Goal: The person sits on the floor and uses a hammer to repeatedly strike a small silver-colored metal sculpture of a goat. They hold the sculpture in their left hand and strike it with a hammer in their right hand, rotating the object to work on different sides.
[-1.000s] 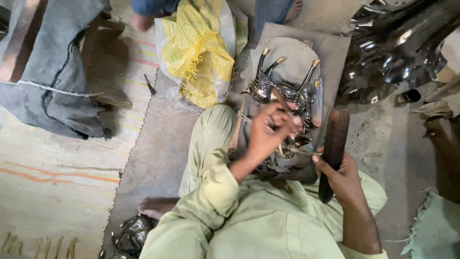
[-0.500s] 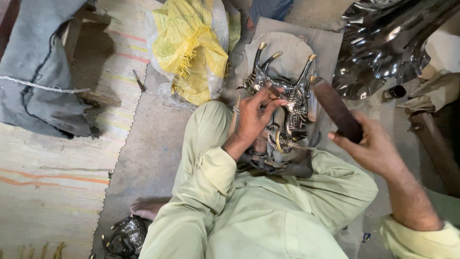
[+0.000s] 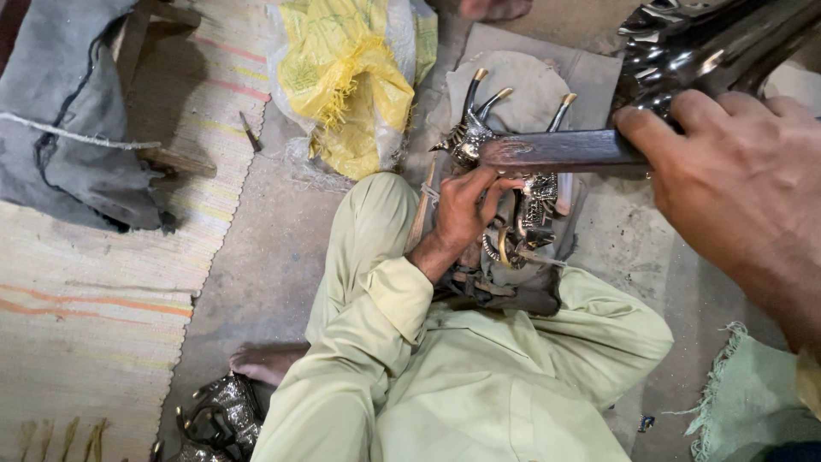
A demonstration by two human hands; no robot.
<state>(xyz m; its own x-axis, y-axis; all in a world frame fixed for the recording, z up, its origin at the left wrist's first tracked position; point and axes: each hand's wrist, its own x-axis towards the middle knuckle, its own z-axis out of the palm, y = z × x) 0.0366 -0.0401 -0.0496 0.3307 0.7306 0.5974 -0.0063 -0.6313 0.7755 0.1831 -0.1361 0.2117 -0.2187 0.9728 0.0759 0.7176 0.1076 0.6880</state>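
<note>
I sit cross-legged on the floor in pale green clothes. My left hand (image 3: 466, 210) grips a shiny ornate metal piece with horn-like prongs (image 3: 479, 128), resting on a grey cloth pad (image 3: 534, 85) in front of my knees. My right hand (image 3: 735, 180) is raised close to the camera and holds a dark wooden stick (image 3: 560, 150) level above the metal piece. Part of the metal piece is hidden under my left hand and the stick.
A yellow plastic sack (image 3: 351, 81) lies beyond my left knee. Grey cloth (image 3: 60, 120) over a wooden frame sits at far left on a striped mat (image 3: 85, 316). Shiny metal pieces (image 3: 701, 43) are at top right, another (image 3: 214, 419) by my foot. Green cloth (image 3: 753, 402) lies at bottom right.
My right hand has swung the wooden stick up from beside my knee to a raised, level position near the camera. My left hand stays on the metal piece.
</note>
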